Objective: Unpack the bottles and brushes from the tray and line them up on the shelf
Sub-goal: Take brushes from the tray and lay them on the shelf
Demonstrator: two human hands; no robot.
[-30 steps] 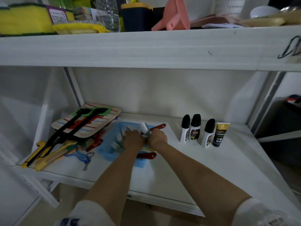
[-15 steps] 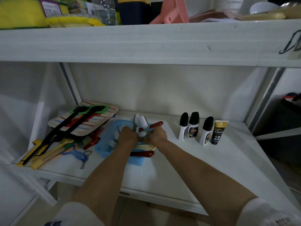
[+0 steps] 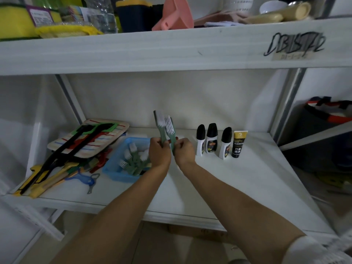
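My left hand (image 3: 159, 153) grips the handle of a green brush (image 3: 159, 122) with white bristles, held upright above the shelf (image 3: 190, 187). My right hand (image 3: 184, 151) holds a second green brush (image 3: 170, 128) right beside the first, heads up and nearly touching. Left of my hands, the blue tray (image 3: 114, 168) holds several more green brushes (image 3: 136, 161). Three white bottles with black caps (image 3: 211, 141) and a black-and-gold tube (image 3: 239, 143) stand in a row to the right of my hands.
A striped board (image 3: 106, 139) with black tongs (image 3: 64, 149) lies over a pile of coloured utensils at the left. A blue peeler (image 3: 86, 181) lies near the shelf's front edge. The upper shelf (image 3: 171, 52) overhangs, loaded with sponges and containers.
Both hands have lifted out of the blue tray, each raising a green brush upright above the shelf. The red-handled items seen in the tray earlier are hidden behind my hands.
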